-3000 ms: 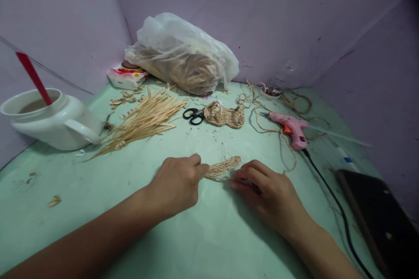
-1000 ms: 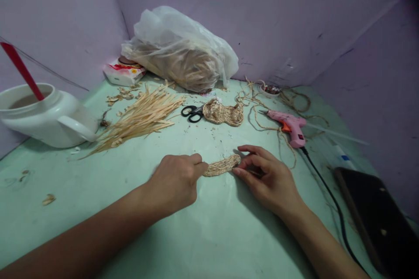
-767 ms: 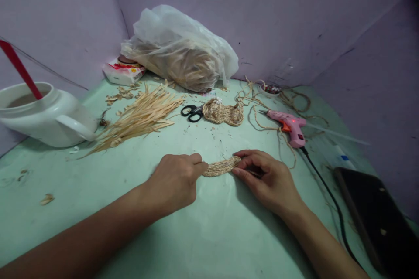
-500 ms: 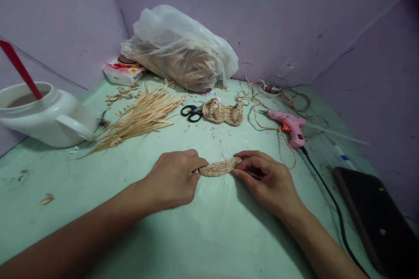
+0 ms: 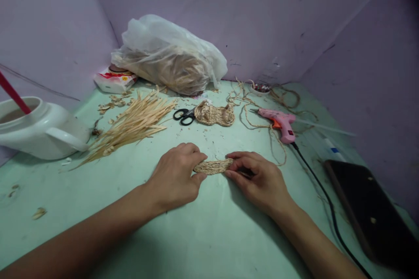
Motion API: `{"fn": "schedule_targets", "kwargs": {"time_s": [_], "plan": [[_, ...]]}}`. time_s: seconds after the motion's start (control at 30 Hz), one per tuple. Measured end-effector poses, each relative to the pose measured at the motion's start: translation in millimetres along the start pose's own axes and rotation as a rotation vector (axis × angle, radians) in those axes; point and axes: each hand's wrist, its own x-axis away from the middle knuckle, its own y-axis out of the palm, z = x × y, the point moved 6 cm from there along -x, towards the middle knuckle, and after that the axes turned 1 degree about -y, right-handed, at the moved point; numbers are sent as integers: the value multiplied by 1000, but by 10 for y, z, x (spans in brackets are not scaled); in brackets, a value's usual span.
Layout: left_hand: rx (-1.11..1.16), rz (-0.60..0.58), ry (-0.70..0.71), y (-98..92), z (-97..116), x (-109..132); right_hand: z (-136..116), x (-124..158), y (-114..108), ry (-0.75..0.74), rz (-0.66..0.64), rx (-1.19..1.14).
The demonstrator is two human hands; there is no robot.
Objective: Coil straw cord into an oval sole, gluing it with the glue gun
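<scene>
**Straw coil pinned between both hands, lying crosswise**

So here we've got the little woven coil (image 5: 213, 166) lying flat on the tabletop (image 5: 209, 235), its long axis running left to right, straight from one hand to the other. Our left hand (image 5: 176, 174) pinches the left end, fingers (image 5: 198, 159) closed on it with the thumb tucked under. Our right hand (image 5: 262, 178) touches the right end with its fingertips; whether it's really gripping or just steadying, we can't tell. Both hands sit about equally close, one per end.

Counting the rest: one finished woven piece (image 5: 214, 114) beyond the fingers, with one pair of scissors (image 5: 183, 115) touching its left side. One pink glue gun (image 5: 278, 120) is further right, amid loose twine (image 5: 258, 113). One pile of straw strips (image 5: 131, 124) is off to the left, one white jug (image 5: 39, 128) past it, and one plastic bag (image 5: 170, 54) sits at the back.
</scene>
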Motion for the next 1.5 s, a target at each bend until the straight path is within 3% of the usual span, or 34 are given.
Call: {"fn": "schedule_targets", "kwargs": {"time_s": [0.27,0.97,1.5], "plan": [[-5,-25,45,106,54,-93,-21,-6,-9,10,-8,7],[-44,-44,57,104,75,-131,52,11,-111,60,-132,58],[-30,-44,71,102,86,-126,172,-7,-104,150,-79,18]]}}
